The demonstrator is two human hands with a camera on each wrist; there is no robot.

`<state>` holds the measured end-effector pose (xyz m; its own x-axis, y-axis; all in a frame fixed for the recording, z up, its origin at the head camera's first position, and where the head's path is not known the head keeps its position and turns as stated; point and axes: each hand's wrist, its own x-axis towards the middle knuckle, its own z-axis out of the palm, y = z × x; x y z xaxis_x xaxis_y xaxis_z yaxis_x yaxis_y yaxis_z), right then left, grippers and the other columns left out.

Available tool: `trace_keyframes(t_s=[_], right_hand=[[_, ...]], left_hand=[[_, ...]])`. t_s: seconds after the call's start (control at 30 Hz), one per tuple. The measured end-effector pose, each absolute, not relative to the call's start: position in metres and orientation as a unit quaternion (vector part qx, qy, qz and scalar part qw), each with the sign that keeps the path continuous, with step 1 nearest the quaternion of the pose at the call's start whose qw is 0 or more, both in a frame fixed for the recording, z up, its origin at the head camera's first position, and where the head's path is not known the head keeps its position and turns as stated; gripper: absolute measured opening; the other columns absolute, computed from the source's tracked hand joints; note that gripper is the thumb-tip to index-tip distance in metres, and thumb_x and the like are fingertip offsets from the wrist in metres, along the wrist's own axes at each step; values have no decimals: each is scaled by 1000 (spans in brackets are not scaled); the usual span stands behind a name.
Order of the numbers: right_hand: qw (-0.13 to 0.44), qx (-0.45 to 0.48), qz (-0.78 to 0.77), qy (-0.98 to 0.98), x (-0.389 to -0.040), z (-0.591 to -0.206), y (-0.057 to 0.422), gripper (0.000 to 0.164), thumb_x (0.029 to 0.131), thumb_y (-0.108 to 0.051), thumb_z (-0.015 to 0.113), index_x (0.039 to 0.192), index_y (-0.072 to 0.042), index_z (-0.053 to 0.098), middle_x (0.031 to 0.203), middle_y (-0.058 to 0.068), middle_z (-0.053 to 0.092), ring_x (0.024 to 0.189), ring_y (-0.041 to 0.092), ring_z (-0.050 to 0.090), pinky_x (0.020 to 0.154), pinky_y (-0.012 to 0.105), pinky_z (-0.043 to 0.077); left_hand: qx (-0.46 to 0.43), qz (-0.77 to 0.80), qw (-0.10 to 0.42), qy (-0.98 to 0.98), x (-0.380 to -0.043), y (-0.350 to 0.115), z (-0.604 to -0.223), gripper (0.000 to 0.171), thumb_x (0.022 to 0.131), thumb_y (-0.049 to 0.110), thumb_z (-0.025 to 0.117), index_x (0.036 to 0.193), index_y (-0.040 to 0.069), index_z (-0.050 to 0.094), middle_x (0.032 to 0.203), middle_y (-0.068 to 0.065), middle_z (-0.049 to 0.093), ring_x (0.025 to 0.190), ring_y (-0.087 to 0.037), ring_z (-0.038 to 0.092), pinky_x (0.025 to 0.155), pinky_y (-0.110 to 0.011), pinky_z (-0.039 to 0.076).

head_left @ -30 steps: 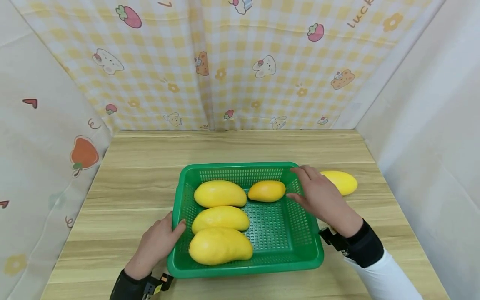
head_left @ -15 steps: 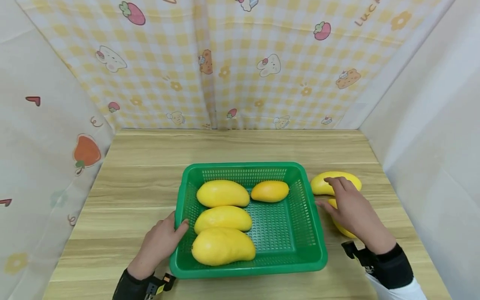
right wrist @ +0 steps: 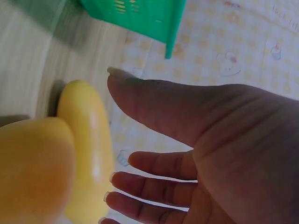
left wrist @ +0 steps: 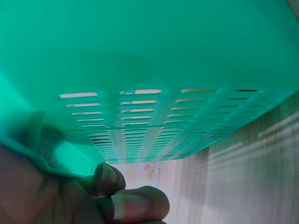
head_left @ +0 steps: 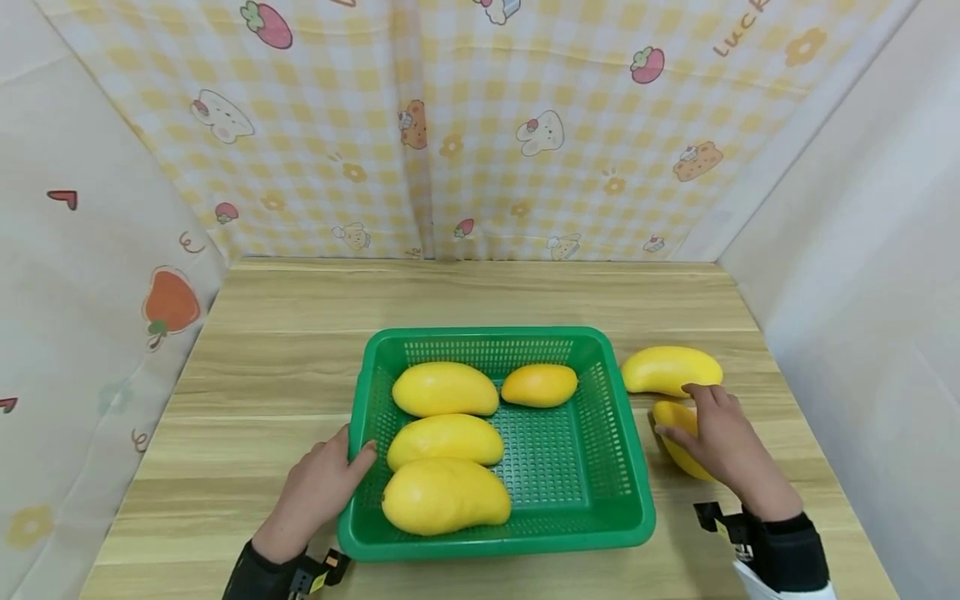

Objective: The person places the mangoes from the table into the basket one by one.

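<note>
On the wooden table stands a green plastic basket (head_left: pixel 495 547) with a slotted wall (left wrist: pixel 140 56). Inside, three yellow mangoes lie stacked along the left, the nearest mango (head_left: pixel 446 497) at the front, beside a smaller orange-yellow mango (head_left: pixel 539 385). My left hand (head_left: pixel 317 496) grips the basket's left rim, thumb over the edge and fingertips (left wrist: pixel 131 207) under it outside. Right of the basket, my right hand (head_left: pixel 727 450) hovers over a mango (head_left: pixel 670 414), partly covering it. Its thumb and fingers are spread in the right wrist view, apart from the mango (right wrist: pixel 32 172).
Another yellow mango (head_left: pixel 670 369) lies just behind that one, close to the basket's right side. A checked curtain (head_left: pixel 480 167) hangs along the table's back edge, and white cloth (head_left: pixel 885 275) borders the right.
My right hand has moved from over the basket's right rim outward to the right, then slightly toward me over the nearer loose mango. My left hand stays on the rim.
</note>
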<state>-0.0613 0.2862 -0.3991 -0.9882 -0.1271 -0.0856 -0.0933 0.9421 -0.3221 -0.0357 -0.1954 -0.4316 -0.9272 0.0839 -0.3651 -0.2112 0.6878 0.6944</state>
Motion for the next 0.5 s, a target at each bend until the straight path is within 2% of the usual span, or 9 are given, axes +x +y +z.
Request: trace_keyframes(t_s=[0.17,0.5], right_hand=[[69,-42,-168,982,-60,-407,293,70,82,-21,76,125,19,38,118,40,37,103,55,38,84,62,39],[84,-13,-165,983,-55,-425,302,70,80,-21,77,123,19,39,110,38,41,94,51,42,78,58,40]], left_hand=[[-32,388,182,903,-36,-195,-432,33,100,27,48,119,-1,52,60,-1,55,45,-13,57,41,-29,47],[-31,387,182,903,-36,-195,-433,35,99,26,49,120,-2,52,59,-2,52,46,-13,57,41,-29,47]])
